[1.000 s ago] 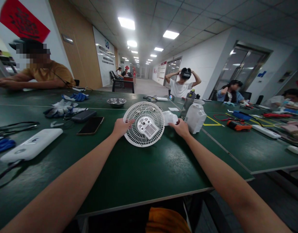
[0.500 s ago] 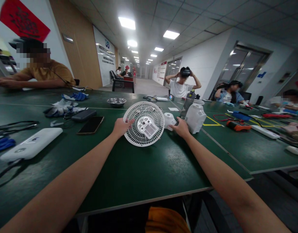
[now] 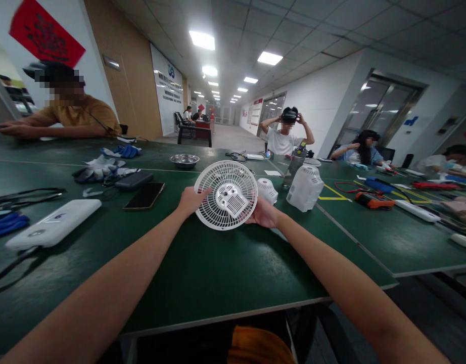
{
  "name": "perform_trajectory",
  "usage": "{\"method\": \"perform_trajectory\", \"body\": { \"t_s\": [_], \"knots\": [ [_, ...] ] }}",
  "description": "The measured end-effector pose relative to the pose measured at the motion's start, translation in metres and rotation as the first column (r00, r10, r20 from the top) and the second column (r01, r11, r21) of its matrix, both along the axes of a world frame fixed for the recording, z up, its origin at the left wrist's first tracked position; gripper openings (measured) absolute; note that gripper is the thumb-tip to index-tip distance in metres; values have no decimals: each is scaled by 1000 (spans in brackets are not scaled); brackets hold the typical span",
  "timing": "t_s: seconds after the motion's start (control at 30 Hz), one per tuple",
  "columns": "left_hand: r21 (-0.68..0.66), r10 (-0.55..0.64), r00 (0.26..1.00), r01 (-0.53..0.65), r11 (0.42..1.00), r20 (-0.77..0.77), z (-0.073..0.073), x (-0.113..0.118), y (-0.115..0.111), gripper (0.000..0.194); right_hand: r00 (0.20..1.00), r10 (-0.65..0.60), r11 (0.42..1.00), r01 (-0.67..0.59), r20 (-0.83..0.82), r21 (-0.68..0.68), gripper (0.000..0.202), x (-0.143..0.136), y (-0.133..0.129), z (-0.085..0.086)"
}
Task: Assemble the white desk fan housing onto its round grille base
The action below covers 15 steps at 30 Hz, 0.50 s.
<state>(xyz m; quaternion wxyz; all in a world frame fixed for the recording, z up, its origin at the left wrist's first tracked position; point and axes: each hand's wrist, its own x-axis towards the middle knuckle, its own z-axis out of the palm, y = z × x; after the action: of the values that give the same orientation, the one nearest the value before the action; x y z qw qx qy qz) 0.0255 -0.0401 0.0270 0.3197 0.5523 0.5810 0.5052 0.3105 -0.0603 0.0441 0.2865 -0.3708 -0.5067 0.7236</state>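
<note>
A round white fan grille (image 3: pixel 208 207), with a motor mount at its centre, is held tilted up above the green table. My left hand (image 3: pixel 190 201) grips its left edge, thumb over the front of the ribs. My right hand (image 3: pixel 265 213) is at the lower right edge, its fingers partly hidden behind the grille and closed against it. Just beyond that hand is a white vented dome-shaped cover (image 3: pixel 267 190). To the right of the cover stands a white plastic housing (image 3: pixel 305 188), with a clear bottle (image 3: pixel 292 169) behind it.
On the left lie a white power bank (image 3: pixel 54 222), a dark phone (image 3: pixel 144 196) and some gloves (image 3: pixel 104 169). A metal bowl (image 3: pixel 184 161) sits behind the grille. An orange-and-black meter (image 3: pixel 375 200) and a white strip (image 3: pixel 417 211) lie right. Several people sit around the table.
My right hand has left the dome-shaped cover and moved left to the grille's right edge. My left hand keeps its grip on the grille. The view has shifted slightly.
</note>
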Motion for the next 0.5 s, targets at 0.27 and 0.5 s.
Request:
{"method": "perform_trajectory", "body": {
  "t_s": [0.27, 0.5],
  "knots": [
    [13, 56, 998, -56, 998, 23, -2, 2, 1, 37, 978, -27, 997, 10, -205, -80, 43, -25, -18, 2],
    [29, 0, 990, -4, 1000, 139, -5, 0, 10, 59, 979, -155, 973, 175, -134, 152, 34, -24, -11, -1]
  ]
}}
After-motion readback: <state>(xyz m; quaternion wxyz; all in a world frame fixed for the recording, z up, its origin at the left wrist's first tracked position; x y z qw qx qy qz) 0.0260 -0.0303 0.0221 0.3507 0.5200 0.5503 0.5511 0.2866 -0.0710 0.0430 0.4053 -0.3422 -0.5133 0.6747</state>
